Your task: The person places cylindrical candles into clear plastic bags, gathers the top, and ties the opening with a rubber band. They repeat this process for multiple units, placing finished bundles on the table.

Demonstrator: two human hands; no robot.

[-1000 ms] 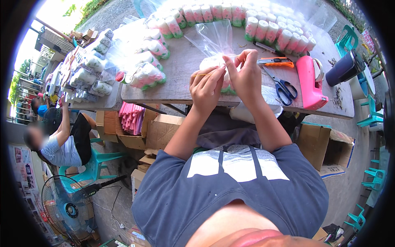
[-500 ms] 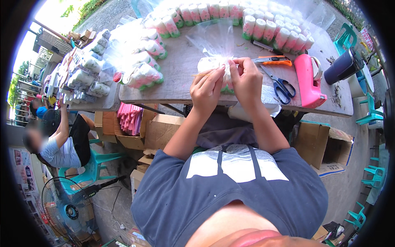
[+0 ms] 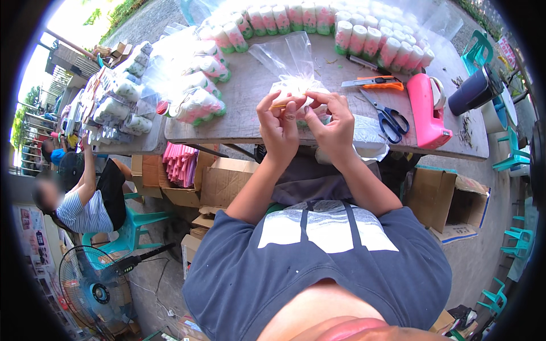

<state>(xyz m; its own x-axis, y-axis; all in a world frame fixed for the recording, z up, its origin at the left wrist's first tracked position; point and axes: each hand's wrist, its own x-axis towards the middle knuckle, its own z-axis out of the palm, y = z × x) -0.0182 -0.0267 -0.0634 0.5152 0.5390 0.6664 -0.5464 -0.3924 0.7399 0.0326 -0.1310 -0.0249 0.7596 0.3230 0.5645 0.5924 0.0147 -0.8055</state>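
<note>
A clear plastic bag (image 3: 294, 63) stands at the table's near edge, its top flaring above a gathered neck. White, pink and green contents show in part behind my fingers. My left hand (image 3: 280, 126) is closed at the left of the neck, with a thin yellowish rubber band (image 3: 277, 106) across its fingers. From the other side my right hand (image 3: 333, 120) meets it, thumb and fingers bent in a pinch at the band by the neck. My fingers hide much of the band and the bag's lower part.
An orange box cutter (image 3: 382, 82), dark-handled scissors (image 3: 393, 124), a pink tape dispenser (image 3: 427, 113) and a dark tumbler (image 3: 475, 91) sit to the right. Bagged white-and-pink rolls (image 3: 199, 105) line the left and far side. A person (image 3: 85, 199) sits at the left near a fan (image 3: 98, 292).
My hands have turned and their fingers have spread a little around the bag's neck; the right hand has shifted left. The bag's top now stands more upright and fanned.
</note>
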